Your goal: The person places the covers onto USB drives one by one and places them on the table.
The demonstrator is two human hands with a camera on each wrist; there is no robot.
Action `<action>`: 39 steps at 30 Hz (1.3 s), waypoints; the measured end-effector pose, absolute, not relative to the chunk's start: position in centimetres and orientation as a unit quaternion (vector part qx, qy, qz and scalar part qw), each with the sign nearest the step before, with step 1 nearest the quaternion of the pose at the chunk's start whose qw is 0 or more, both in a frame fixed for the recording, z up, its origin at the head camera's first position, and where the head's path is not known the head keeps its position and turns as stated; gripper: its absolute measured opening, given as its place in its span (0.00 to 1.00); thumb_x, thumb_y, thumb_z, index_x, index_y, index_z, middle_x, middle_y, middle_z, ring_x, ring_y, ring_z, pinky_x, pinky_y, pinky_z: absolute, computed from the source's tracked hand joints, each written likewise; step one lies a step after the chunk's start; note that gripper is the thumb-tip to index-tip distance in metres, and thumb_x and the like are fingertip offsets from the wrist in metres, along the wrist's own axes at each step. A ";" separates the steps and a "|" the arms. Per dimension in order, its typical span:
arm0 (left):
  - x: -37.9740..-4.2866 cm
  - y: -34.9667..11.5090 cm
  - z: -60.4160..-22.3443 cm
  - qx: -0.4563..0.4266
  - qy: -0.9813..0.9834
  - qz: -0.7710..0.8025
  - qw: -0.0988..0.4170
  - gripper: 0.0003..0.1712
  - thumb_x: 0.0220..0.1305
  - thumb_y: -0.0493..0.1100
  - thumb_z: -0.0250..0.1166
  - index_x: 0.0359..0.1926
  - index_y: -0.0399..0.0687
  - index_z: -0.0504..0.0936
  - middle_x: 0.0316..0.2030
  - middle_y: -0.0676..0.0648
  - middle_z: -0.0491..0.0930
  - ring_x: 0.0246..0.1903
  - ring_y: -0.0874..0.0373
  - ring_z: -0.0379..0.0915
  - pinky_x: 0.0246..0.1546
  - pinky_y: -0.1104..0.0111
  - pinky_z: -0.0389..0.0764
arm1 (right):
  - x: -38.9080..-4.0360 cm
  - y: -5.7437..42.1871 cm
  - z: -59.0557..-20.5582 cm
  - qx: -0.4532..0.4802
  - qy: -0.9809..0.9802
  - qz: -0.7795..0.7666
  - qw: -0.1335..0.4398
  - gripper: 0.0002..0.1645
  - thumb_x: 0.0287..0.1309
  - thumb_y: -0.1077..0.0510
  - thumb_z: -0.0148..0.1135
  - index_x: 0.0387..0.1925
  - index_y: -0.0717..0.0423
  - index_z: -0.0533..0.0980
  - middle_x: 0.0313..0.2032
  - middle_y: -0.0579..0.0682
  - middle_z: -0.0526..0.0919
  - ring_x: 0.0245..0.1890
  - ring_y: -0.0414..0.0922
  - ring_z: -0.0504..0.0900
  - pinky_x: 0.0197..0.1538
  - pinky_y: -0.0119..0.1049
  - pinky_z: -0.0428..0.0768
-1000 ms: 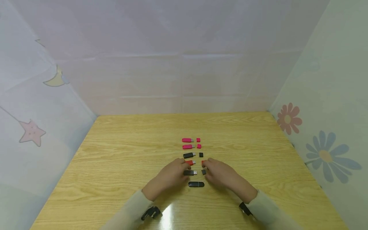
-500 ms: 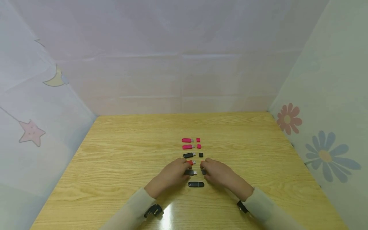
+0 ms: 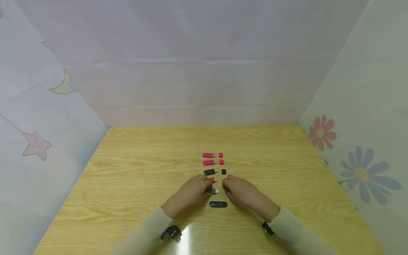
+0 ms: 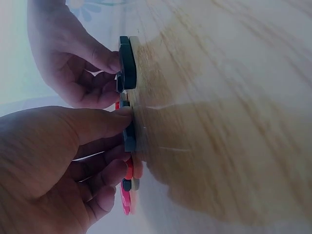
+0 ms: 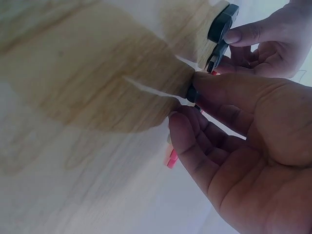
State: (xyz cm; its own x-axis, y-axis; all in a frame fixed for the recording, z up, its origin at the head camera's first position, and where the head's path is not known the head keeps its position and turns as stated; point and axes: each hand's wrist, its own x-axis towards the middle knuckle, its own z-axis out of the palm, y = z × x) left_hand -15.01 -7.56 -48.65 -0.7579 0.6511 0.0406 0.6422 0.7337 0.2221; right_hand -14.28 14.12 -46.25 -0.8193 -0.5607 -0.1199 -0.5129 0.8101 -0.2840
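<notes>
My left hand (image 3: 191, 191) pinches the body of a dark grey USB stick (image 3: 213, 191), its metal plug bare and facing right. Thumb and fingers of my right hand (image 3: 243, 191) pinch that stick's small dark cap (image 5: 191, 93), mostly covered in the head view. A gap separates plug and cap. Just beyond lies a red USB stick (image 3: 212, 180), partly hidden by the left fingers; the right fingers hide most of its red cap. Nearer the person, a black USB stick (image 3: 218, 204) lies with its cap on.
Farther back on the wooden table (image 3: 143, 159) lie a black USB stick (image 3: 209, 172) with its black cap (image 3: 224, 171) apart, and two pink USB sticks (image 3: 208, 162) with pink caps (image 3: 221, 162) beside them. Patterned sheets (image 3: 204, 88) stand along the back and sides.
My right hand has shifted slightly left, its fingers now covering more of the dark cap. My left hand has edged right over the dark grey stick. The other sticks lie where they were.
</notes>
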 end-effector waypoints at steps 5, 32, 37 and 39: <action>-15.1 -7.5 -48.7 0.348 0.931 0.108 0.019 0.07 0.63 0.46 0.73 0.37 0.50 0.85 0.33 0.56 0.78 0.35 0.64 0.72 0.38 0.72 0.77 | -14.3 14.1 -46.3 -0.275 0.948 -0.123 0.101 0.11 0.58 0.63 0.73 0.40 0.55 0.79 0.37 0.48 0.79 0.33 0.42 0.78 0.39 0.42 0.81; -15.6 -8.5 -47.2 0.310 0.920 0.231 0.064 0.06 0.68 0.47 0.67 0.42 0.52 0.84 0.34 0.59 0.80 0.35 0.66 0.74 0.39 0.72 0.78 | -15.4 15.1 -45.6 -0.232 0.935 -0.253 0.091 0.06 0.61 0.63 0.66 0.38 0.51 0.78 0.30 0.40 0.77 0.30 0.37 0.74 0.34 0.34 0.75; -16.1 -9.0 -46.5 0.310 0.904 0.285 0.071 0.08 0.67 0.42 0.69 0.45 0.48 0.84 0.37 0.55 0.84 0.34 0.67 0.76 0.37 0.73 0.79 | -15.7 16.1 -45.0 -0.246 0.911 -0.325 0.064 0.06 0.64 0.64 0.66 0.41 0.53 0.79 0.32 0.40 0.80 0.32 0.36 0.77 0.34 0.32 0.78; -16.3 -9.2 -46.5 0.306 0.893 0.319 0.081 0.08 0.67 0.42 0.69 0.45 0.48 0.84 0.38 0.54 0.84 0.34 0.67 0.77 0.37 0.73 0.80 | -15.7 16.4 -44.8 -0.242 0.900 -0.358 0.059 0.06 0.65 0.64 0.66 0.43 0.55 0.79 0.33 0.42 0.81 0.32 0.37 0.78 0.33 0.32 0.80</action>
